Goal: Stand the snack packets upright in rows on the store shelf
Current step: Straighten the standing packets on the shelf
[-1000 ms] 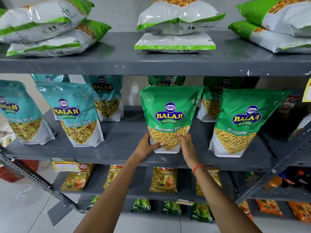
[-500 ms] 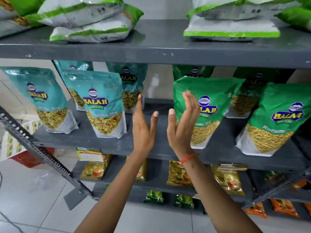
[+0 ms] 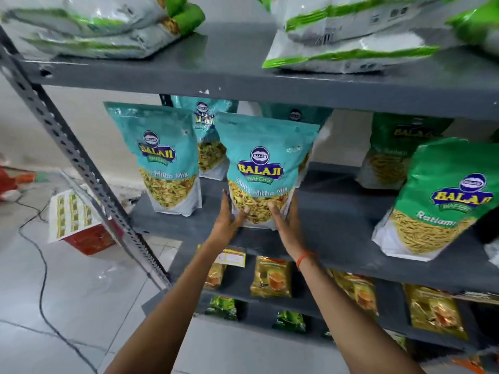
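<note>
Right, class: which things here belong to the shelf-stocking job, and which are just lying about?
Job:
teal packet held by left hand and right hand
second teal packet
green packet
middle shelf

Lying about:
printed carton
black cable

Four teal Mitha Mix packets point(image 3: 267, 168); perhaps two green Ratlami packets point(image 3: 442, 201), the view blurred; two hands point(image 3: 229, 220).

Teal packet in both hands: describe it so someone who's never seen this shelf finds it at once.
On the grey metal rack, look at the middle shelf, left half, where teal packets stand. The held packet is the front one nearer the centre, right of another teal packet. Only this one has the left hand and right hand on its lower corners.
</note>
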`<state>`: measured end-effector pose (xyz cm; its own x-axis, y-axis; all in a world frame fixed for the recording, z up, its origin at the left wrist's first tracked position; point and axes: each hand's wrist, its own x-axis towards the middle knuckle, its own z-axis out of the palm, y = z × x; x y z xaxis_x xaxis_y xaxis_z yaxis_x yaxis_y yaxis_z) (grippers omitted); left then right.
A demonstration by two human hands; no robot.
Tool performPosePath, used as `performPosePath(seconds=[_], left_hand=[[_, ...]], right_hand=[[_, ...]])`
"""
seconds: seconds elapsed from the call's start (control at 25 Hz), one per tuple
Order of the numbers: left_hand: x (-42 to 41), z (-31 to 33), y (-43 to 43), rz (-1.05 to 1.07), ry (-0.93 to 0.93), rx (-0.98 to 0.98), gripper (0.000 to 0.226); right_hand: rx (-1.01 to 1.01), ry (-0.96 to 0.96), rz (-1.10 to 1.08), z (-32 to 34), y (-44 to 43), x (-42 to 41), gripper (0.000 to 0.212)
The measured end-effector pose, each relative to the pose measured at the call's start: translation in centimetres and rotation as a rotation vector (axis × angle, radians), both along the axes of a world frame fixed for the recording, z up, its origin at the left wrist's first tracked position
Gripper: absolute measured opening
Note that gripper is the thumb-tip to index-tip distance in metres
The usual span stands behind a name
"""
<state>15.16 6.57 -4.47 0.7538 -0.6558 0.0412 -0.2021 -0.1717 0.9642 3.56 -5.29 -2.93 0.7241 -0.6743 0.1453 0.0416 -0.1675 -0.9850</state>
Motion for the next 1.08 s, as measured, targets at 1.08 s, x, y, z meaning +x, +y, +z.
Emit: performPosePath(seconds=[1.08], left_hand=[[-15.2,6.1,-5.8,0.089,-0.685,-0.156,0.071]], right_hand=[[-0.365,-0.316,-0.543,5.3,-3.2,-9.1,0.028]])
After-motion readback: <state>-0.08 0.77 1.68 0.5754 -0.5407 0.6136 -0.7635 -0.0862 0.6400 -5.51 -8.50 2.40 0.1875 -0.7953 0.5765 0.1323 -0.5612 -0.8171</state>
